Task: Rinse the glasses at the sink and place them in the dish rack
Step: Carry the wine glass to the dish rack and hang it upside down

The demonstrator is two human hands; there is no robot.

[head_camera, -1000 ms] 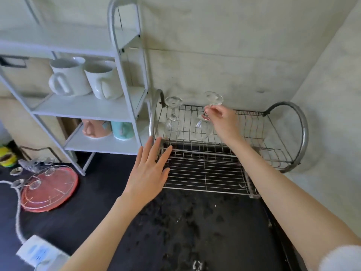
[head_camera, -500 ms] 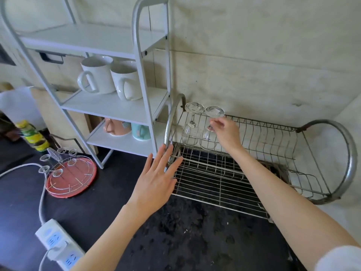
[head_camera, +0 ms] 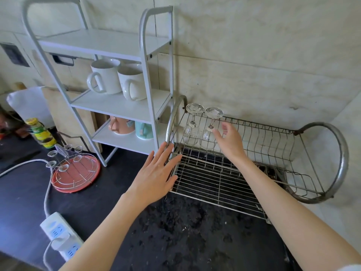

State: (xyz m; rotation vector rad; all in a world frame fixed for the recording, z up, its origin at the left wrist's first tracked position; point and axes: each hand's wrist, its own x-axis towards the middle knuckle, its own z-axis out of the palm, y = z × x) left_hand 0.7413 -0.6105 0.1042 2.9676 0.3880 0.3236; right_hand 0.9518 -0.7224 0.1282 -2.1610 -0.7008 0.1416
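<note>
Head view looks down at the dish rack (head_camera: 254,194) on the dark table (head_camera: 109,194), where two stemmed glasses (head_camera: 190,132) stand upside down, side by side, at its back left corner. Right hand (head_camera: 228,139) hovers just beside the nearer glass's stem, fingers loosely spread, gripping nothing. Left hand (head_camera: 156,173) is flat with straight fingers at the rack's left end, empty, fingertips by its frame.

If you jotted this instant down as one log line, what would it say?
glasses: two stemmed glasses upside down in dish rack | right hand: open, beside right glass | left hand: open, at rack's left end
</note>
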